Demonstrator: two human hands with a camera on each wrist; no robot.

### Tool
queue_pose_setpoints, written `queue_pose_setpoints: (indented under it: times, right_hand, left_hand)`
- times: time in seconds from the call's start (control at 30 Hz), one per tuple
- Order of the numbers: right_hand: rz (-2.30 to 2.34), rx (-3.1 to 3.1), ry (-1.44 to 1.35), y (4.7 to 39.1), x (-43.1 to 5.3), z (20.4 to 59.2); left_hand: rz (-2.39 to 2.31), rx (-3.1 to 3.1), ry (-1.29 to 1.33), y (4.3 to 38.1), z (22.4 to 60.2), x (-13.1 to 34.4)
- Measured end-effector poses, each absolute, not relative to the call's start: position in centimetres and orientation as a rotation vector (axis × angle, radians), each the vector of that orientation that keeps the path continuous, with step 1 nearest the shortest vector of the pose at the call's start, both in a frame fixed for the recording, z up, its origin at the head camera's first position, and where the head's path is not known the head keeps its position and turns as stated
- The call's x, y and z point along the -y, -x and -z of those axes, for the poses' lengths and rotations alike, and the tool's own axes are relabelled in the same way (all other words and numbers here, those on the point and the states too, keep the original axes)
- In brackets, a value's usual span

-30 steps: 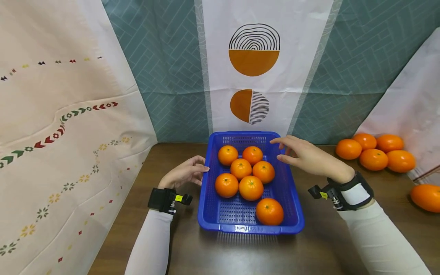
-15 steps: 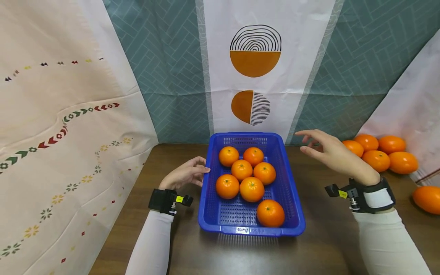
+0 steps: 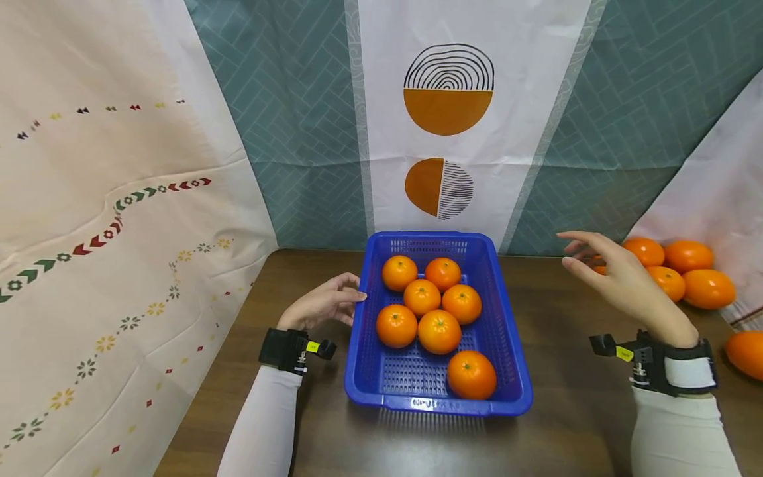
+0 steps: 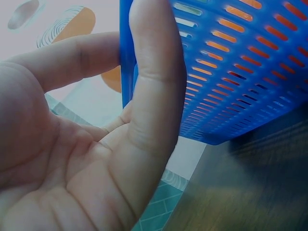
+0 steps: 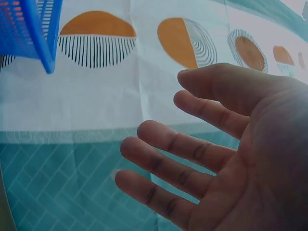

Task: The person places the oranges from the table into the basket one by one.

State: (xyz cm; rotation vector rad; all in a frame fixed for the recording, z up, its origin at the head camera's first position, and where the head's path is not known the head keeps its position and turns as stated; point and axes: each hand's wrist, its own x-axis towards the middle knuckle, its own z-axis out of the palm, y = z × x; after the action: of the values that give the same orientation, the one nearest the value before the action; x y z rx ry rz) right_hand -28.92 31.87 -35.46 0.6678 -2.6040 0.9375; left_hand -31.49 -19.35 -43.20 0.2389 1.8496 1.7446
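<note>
A blue plastic basket (image 3: 391, 401) stands on the table with several oranges (image 3: 439, 331) in it. At its left side my left hand (image 3: 324, 303) pinches the rim, thumb and fingers on either side of it. The left wrist view shows those fingers (image 4: 156, 86) against the slotted basket wall (image 4: 231, 62). My right hand (image 3: 620, 278) hangs in the air right of the basket, holding nothing. Its fingers (image 5: 192, 149) are spread and slightly bent in the right wrist view. Just behind it lies a group of oranges (image 3: 709, 289), partly hidden by the hand.
Another orange (image 3: 748, 354) lies at the right edge of the head view. The brown wooden table (image 3: 310, 430) ends at a patterned curtain (image 3: 298, 132) behind, and a cream embroidered cloth (image 3: 119, 298) hangs along the left.
My right hand has moved from above the basket's right rim out to the right, over to the loose oranges. The left hand has kept its place at the basket.
</note>
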Motion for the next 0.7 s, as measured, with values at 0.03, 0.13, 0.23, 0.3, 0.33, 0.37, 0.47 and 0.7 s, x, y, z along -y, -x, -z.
queue_pose_setpoints:
  times: [0.03,0.13,0.23,0.3,0.33,0.37,0.47,0.7]
  right_hand:
    - [-0.944,2.602,-0.651,28.7,-32.3,35.6]
    - [-0.960,2.607,-0.607,28.3,-33.4,36.0]
    - [-0.970,2.617,-0.560,28.0,-34.4,36.3]
    - [-0.965,2.628,-0.535,28.0,-35.0,36.4]
    - [-0.959,2.633,-0.520,27.9,-35.4,36.4]
    - [-0.949,2.638,-0.503,27.9,-35.7,36.4]
    - [-0.925,2.642,-0.445,27.9,-36.9,36.5]
    - [-0.953,2.596,-0.303,27.2,-40.3,36.7]
  left_hand:
    - [-1.741,-1.853,-0.248,31.5,43.1,19.2]
    - [-1.731,-1.857,-0.265,31.7,43.0,18.8]
    - [-1.726,-1.851,-0.274,31.9,43.2,18.5]
    - [-1.725,-1.846,-0.274,31.9,43.4,18.4]
    - [-1.722,-1.847,-0.276,31.9,43.5,18.4]
    - [-1.722,-1.845,-0.274,31.9,43.6,18.5]
    - [-1.720,-1.850,-0.266,31.6,43.7,18.9]
    - [-1.716,-1.861,-0.264,31.7,43.5,19.3]
